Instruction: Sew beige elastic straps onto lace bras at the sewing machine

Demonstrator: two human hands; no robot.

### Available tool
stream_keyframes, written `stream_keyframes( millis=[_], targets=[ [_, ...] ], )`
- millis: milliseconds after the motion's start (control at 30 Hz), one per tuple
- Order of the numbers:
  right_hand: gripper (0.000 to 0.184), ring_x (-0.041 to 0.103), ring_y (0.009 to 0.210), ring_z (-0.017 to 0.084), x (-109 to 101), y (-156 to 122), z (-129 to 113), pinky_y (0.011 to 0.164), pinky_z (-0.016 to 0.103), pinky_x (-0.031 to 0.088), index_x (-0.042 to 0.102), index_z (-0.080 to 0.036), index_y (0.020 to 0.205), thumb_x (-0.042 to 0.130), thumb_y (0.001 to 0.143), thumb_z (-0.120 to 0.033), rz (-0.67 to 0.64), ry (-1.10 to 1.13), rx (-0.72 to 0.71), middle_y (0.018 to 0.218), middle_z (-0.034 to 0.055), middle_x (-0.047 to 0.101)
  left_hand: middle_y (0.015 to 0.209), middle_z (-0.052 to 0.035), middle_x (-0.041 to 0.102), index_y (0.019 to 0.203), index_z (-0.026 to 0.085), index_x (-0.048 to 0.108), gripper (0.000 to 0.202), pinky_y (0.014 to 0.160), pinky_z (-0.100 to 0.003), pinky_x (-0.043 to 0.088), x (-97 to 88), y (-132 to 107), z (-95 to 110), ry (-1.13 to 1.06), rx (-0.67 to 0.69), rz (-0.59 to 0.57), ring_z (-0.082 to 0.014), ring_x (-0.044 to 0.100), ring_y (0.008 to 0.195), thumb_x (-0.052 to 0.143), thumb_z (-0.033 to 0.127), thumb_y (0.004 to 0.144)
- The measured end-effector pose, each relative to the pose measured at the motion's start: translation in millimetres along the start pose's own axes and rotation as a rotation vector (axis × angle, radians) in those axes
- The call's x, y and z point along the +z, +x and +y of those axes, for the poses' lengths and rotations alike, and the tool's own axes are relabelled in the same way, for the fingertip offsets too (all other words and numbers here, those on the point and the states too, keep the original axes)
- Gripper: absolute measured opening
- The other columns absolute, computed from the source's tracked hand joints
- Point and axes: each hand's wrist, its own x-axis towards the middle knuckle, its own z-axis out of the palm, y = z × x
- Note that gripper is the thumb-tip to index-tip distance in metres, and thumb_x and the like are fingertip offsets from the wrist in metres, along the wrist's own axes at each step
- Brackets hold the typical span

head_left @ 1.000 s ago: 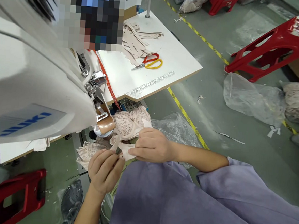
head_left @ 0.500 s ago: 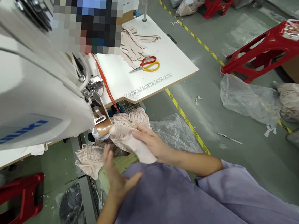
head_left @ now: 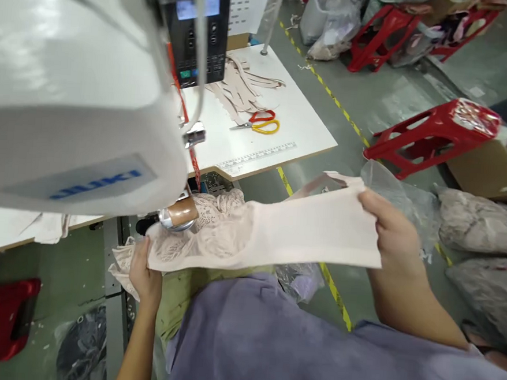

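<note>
A pale pink lace bra is stretched out between my two hands, just in front of the sewing machine. My left hand is closed on its lace end, below the machine's rounded bed. At the far right of the fabric, my right hand grips the plain wide wing, and a strap loops up behind it. More lace pieces lie bunched behind the bra, and another lace piece hangs to the left of my left hand.
On the white table lie red-and-yellow scissors and a heap of beige strips. A control panel stands at the back. Red stools and plastic bags of fabric are on the floor to the right.
My right hand has moved far right, drawing the bra out from a bunched fold to a long stretch. My left hand, open before, has closed on the other end. The view has shifted.
</note>
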Motion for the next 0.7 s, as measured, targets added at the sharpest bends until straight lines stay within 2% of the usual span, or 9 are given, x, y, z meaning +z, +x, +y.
stream_keyframes(
  millis=[67, 133, 200, 267, 333, 433, 533, 600, 700],
  targets=[
    [0.036, 0.049, 0.056, 0.012, -5.6, 34.2, 23.4, 0.055, 0.026, 0.04, 0.055, -0.018, 0.098, 0.045, 0.093, -0.052, 0.132, -0.068, 0.015, 0.074, 0.0037, 0.058, 0.15, -0.0196, 0.043, 0.144, 0.015, 0.04, 0.045, 0.117, -0.06, 0.028, 12.4, 2.0, 0.5, 0.018, -0.007, 0.053, -0.0331, 0.03, 0.146, 0.039, 0.025, 0.1],
    [0.034, 0.052, 0.066, 0.014, 2.8, 62.9, 53.4, 0.065, 0.029, 0.043, 0.055, -0.018, 0.092, 0.045, 0.094, -0.049, 0.091, -0.421, 0.048, 0.08, 0.0059, 0.06, 0.145, -0.0159, 0.051, 0.137, 0.016, 0.05, 0.044, 0.116, -0.054, 0.033, 30.4, -0.9, 5.1, 0.025, 0.004, -0.031, -0.0314, 0.038, 0.142, 0.049, 0.02, 0.094],
    [0.028, 0.057, 0.076, 0.02, 21.2, 80.5, 84.8, 0.076, 0.037, 0.045, 0.059, -0.014, 0.088, 0.058, 0.086, -0.042, 0.016, -0.571, 0.072, 0.084, 0.0124, 0.063, 0.139, -0.012, 0.058, 0.127, 0.019, 0.061, 0.04, 0.109, -0.044, 0.044, 42.6, -8.2, 4.5, 0.033, -0.014, -0.147, -0.0274, 0.052, 0.131, 0.056, 0.018, 0.087],
    [0.031, 0.059, 0.094, 0.029, 46.5, 83.9, 110.3, 0.088, 0.044, 0.044, 0.061, -0.01, 0.097, 0.066, 0.081, -0.036, -0.033, -0.632, 0.039, 0.098, 0.0202, 0.065, 0.132, -0.0122, 0.062, 0.119, 0.019, 0.065, 0.034, 0.103, -0.04, 0.048, 38.4, -18.4, -8.7, 0.077, -0.11, -0.191, -0.0258, 0.058, 0.122, 0.057, 0.021, 0.087],
    [0.039, 0.058, 0.108, 0.033, 76.6, 73.1, 123.1, 0.09, 0.045, 0.046, 0.059, -0.009, 0.111, 0.064, 0.083, -0.036, -0.111, -0.623, -0.074, 0.112, 0.0241, 0.063, 0.125, -0.0164, 0.064, 0.117, 0.014, 0.064, 0.03, 0.101, -0.044, 0.048, 15.5, -29.7, -33.5, 0.165, -0.274, -0.155, -0.0275, 0.059, 0.118, 0.05, 0.025, 0.093],
    [0.039, 0.06, 0.11, 0.03, 129.6, 38.3, 112.7, 0.081, 0.04, 0.053, 0.057, -0.013, 0.122, 0.052, 0.094, -0.039, -0.344, -0.478, -0.305, 0.119, 0.0222, 0.062, 0.115, -0.0143, 0.065, 0.116, 0.011, 0.061, 0.031, 0.091, -0.046, 0.052, -34.2, -43.5, -73.1, 0.3, -0.507, -0.103, -0.0251, 0.063, 0.105, 0.047, 0.033, 0.099],
    [0.027, 0.066, 0.102, 0.021, 189.5, -2.0, 78.7, 0.087, 0.034, 0.054, 0.066, -0.022, 0.112, 0.05, 0.097, -0.038, -0.695, -0.354, -0.466, 0.112, 0.0098, 0.069, 0.101, -0.0053, 0.066, 0.109, 0.014, 0.062, 0.03, 0.077, -0.036, 0.056, -66.4, -54.8, -83.4, 0.362, -0.612, -0.137, -0.0167, 0.065, 0.085, 0.059, 0.04, 0.094],
    [0.031, 0.064, 0.108, 0.02, 229.5, -24.7, 56.1, 0.095, 0.037, 0.052, 0.064, -0.021, 0.121, 0.049, 0.098, -0.037, -0.99, -0.294, -0.575, 0.118, 0.0099, 0.068, 0.088, -0.0023, 0.065, 0.098, 0.014, 0.064, 0.027, 0.068, -0.031, 0.054, -69.4, -65.8, -64.8, 0.369, -0.612, -0.163, -0.0133, 0.062, 0.073, 0.058, 0.04, 0.095],
    [0.066, 0.053, 0.127, 0.027, 276.9, -47.9, 35.7, 0.105, 0.044, 0.045, 0.051, -0.015, 0.138, 0.068, 0.084, -0.047, -1.159, -0.291, -0.727, 0.139, 0.0178, 0.055, 0.063, -0.0003, 0.06, 0.076, 0.018, 0.061, 0.035, 0.056, -0.027, 0.046, -56.4, -88.1, -8.2, 0.313, -0.505, -0.242, -0.0127, 0.055, 0.055, 0.044, 0.036, 0.1]
  ],
)
